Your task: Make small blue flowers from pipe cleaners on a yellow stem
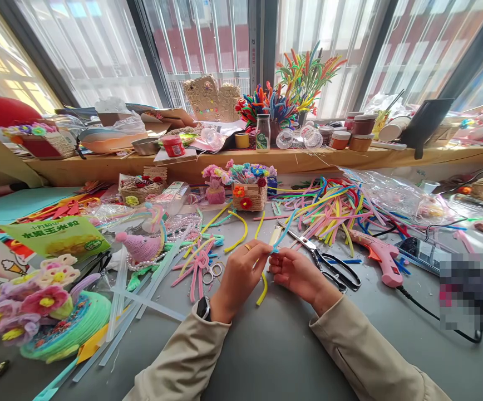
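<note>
Blue pipe cleaner (285, 229), one: leaning at scene centre, left hand (238, 278) and right hand (299, 274) pinching its near end. Risk: a loosening pinch might be letting it slip; sharp bending might be kinking it. Lying right: large scissors (314, 249), one pair; pink glue gun (382, 257), one. Lying left: small scissors (212, 273), one pair.

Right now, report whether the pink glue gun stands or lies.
The glue gun lies on its side, handle flat against the table.
</note>
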{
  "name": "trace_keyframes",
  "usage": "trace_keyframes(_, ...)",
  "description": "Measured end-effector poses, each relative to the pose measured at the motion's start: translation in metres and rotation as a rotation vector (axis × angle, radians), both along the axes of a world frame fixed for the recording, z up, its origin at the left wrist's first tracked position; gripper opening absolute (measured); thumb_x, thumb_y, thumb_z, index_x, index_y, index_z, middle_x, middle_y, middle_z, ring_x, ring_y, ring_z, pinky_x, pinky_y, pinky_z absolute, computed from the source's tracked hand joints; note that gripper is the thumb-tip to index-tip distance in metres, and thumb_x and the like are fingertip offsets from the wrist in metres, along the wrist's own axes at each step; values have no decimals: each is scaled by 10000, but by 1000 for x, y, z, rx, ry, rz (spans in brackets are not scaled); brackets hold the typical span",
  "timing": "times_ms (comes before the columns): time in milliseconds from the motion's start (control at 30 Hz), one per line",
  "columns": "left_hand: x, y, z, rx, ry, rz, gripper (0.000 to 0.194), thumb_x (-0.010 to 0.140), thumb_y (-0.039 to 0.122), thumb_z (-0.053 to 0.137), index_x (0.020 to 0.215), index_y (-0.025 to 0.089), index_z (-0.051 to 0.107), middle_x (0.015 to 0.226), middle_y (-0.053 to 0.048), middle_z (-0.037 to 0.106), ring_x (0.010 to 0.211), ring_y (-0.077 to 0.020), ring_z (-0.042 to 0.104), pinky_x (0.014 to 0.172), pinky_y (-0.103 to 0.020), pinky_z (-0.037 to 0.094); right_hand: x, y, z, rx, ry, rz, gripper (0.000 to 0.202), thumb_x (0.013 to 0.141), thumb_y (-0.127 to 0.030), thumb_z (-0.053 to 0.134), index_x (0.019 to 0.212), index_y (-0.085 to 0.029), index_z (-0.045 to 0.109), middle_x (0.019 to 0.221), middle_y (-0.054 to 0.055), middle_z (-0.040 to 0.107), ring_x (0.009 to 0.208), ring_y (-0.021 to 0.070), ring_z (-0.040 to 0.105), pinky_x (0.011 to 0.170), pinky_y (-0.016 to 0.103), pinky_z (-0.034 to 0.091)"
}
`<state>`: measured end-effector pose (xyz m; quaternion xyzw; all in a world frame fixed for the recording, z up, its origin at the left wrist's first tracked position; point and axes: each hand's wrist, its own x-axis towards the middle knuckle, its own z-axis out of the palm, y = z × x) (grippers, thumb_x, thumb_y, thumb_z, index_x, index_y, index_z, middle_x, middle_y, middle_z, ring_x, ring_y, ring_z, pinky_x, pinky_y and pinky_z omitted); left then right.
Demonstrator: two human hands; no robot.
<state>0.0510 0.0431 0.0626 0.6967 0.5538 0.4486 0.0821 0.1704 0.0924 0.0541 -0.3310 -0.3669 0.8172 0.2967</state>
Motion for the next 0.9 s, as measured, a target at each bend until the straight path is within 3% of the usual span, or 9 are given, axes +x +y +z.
trace_keyframes(100,-2,2,3,-83,-227,43,89,715,235,493,741,186,563,725,-20,585,686,-141,556,661,-254,435,1,1,1,198,-59,-33,117,647,-256,518,638,-140,512,544,-25,427,486,67,401,379,164,244)
trace_keyframes(267,-7,7,8,-292,-714,10,168,660,297,562,713,146,513,684,-3,565,661,-139,572,629,-266,470,4,1,4,824,-320,-254,148,709,-296,479,749,-161,523,678,7,499,561,96,450,469,204,350)
trace_keyframes(367,-7,7,10,-366,-815,-32,177,648,286,579,709,135,510,681,5,558,643,-126,575,635,-259,474,6,1,4,1184,-489,-366,141,720,-232,465,837,-181,524,783,26,502,581,102,465,510,223,383)
trace_keyframes(433,-6,7,10,-400,-832,-47,181,646,285,583,714,134,509,672,10,555,617,-117,575,630,-253,475,7,1,2,1337,-556,-379,139,727,-200,453,847,-190,523,799,26,500,580,102,466,535,230,394)
trace_keyframes(700,-6,8,9,-467,-882,-42,224,605,296,620,702,130,504,639,11,555,561,-125,585,599,-263,483,8,1,-2,1636,-702,-362,149,792,-183,393,872,-207,516,797,37,530,745,143,498,646,247,400)
trace_keyframes(900,-7,9,8,-487,-898,-35,220,606,291,620,704,127,512,619,15,559,551,-122,589,590,-254,484,9,1,-3,1730,-778,-369,137,798,-187,398,865,-198,517,788,45,536,753,151,490,661,252,390)
